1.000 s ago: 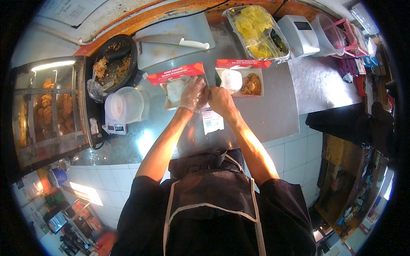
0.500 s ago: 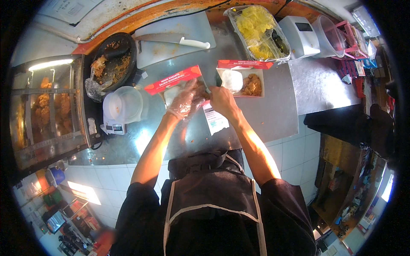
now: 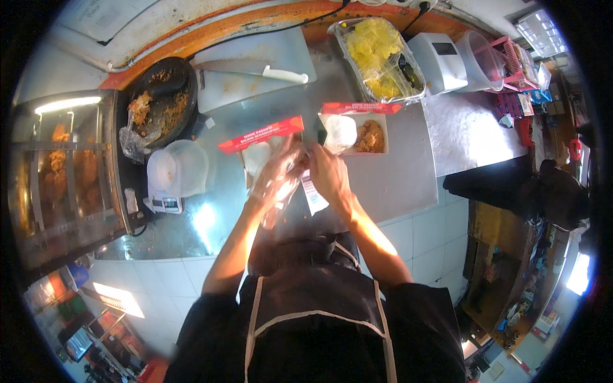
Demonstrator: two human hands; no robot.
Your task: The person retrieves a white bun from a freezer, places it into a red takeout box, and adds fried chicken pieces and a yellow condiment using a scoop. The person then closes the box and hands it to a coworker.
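Observation:
My left hand (image 3: 281, 169) wears a loose clear plastic glove. Its fingers curl just in front of the left red-and-white food box (image 3: 258, 156), partly covering it. Close against them is my bare right hand (image 3: 329, 171), fingertips pinched together; what lies between the two hands is hidden. A white printed paper slip (image 3: 313, 196) lies below the right hand's fingers. Right of my hands, a second open food box (image 3: 378, 152) holds a white wrapped round piece (image 3: 340, 132) and a piece of fried chicken (image 3: 370, 137).
Behind are a cutting board (image 3: 255, 51) with a white-handled knife (image 3: 285, 75), and a plastic-covered tray of yellow food (image 3: 375, 57). To the left stand a dark pan (image 3: 185, 115), a scale (image 3: 167, 203) bearing plastic containers (image 3: 182, 167), and a lit chicken cabinet (image 3: 70, 166).
Both hands stay close together by the left box, with the right hand shifted slightly. Less of the paper slip shows. The whole view has tilted a little.

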